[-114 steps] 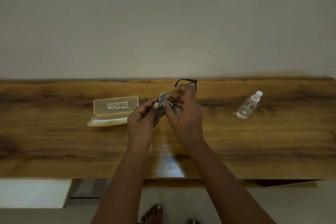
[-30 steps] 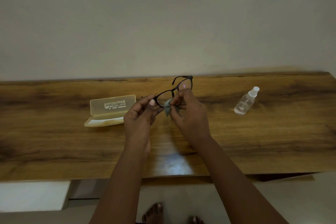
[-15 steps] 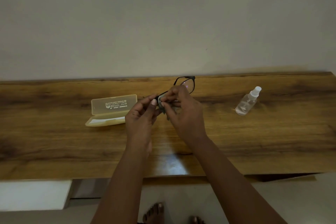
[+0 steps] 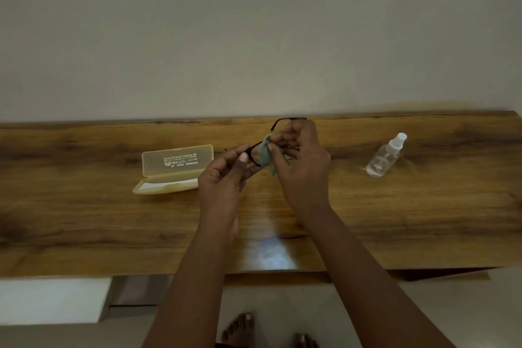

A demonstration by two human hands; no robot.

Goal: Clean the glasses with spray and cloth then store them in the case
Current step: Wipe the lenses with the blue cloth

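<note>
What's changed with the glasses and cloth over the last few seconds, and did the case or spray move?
The cloth in the right hand went from the lens near the left hand, down off it a second ago, and back up over that lens. The left hand kept its grip on the glasses at that end throughout. The open case and spray bottle stayed put on the table.

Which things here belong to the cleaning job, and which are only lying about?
Belong to the job:
- glasses, held by left hand
- cloth, pinched by right hand
- spray bottle
- open case

Only lying about:
- nothing else on the wooden table
</note>
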